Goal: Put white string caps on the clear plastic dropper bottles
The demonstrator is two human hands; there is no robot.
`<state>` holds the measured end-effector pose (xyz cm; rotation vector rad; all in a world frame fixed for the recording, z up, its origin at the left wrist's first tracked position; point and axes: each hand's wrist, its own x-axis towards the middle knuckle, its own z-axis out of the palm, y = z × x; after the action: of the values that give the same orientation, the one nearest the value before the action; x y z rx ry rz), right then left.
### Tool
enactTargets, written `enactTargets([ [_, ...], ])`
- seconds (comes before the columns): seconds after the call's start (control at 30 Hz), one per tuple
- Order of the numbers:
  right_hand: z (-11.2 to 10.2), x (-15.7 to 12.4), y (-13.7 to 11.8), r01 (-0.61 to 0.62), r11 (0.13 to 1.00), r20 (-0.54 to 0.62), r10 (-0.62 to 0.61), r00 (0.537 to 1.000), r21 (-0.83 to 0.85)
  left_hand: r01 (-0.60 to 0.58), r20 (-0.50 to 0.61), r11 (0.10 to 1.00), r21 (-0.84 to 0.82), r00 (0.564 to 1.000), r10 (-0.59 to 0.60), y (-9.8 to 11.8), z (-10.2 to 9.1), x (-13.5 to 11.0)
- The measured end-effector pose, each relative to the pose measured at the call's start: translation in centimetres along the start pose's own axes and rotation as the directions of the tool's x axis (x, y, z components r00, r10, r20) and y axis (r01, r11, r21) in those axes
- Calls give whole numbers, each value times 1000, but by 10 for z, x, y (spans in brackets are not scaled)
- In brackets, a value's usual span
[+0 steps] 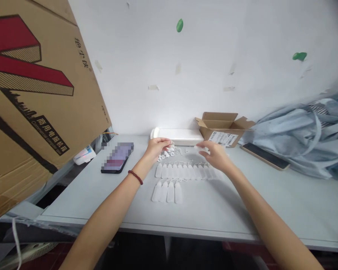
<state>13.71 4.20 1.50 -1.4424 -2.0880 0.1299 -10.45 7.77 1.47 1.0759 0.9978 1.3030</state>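
Two rows of small white plastic pieces (183,171) lie on the pale table (298,202), a long row behind and a short row (167,191) in front. My left hand (155,147) curls over a loose pile of small white parts (169,151) just behind the rows, fingers bent and touching them. A red bead bracelet (135,177) is on that wrist. My right hand (215,154) hovers over the right end of the long row, its fingers pinched on one small white piece (200,148).
A white tray (178,135) and an open cardboard box (224,129) with a label stand at the back by the wall. A phone (117,158) lies at the left, another phone (265,156) at the right beside a blue cloth bag (307,135). A big carton (30,93) leans at the left.
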Motion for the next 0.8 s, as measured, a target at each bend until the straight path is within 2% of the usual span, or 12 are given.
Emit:
enactTargets([
  [0.07, 0, -2, -11, 39, 998, -28, -37, 999, 53, 34, 4, 999, 0, 999, -34, -2, -2, 0],
  [0.2, 3, -4, -22, 88, 991, -48, -84, 995, 97, 27, 0, 999, -22, 1000, -27, -5, -1, 1],
  [0.3, 4, -5, -25, 58, 986, -38, -53, 998, 159, 24, -10, 1000, -1, 1000, -24, -8, -1, 1],
  [0.37, 3, -5, -29, -3, 964, -13, 7, 1000, 267, 12, -21, 1000, 15, 1000, -11, -9, 1, -1],
  [0.47, 5, -7, -38, -130, 858, 87, 100, 991, 497, -90, -24, 989, 116, 995, 93, -5, 8, -10],
  [0.57, 10, -9, -47, -198, 735, 177, 107, 978, 648, -259, 56, 915, 309, 965, 255, 0, 20, -26],
  [0.67, 18, -10, -51, -200, 686, 200, 81, 976, 700, -394, 150, 792, 467, 917, 368, 3, 31, -42],
  [0.8, 24, -9, -50, -186, 654, 182, 75, 980, 734, -440, 190, 751, 493, 896, 400, 3, 35, -51],
])
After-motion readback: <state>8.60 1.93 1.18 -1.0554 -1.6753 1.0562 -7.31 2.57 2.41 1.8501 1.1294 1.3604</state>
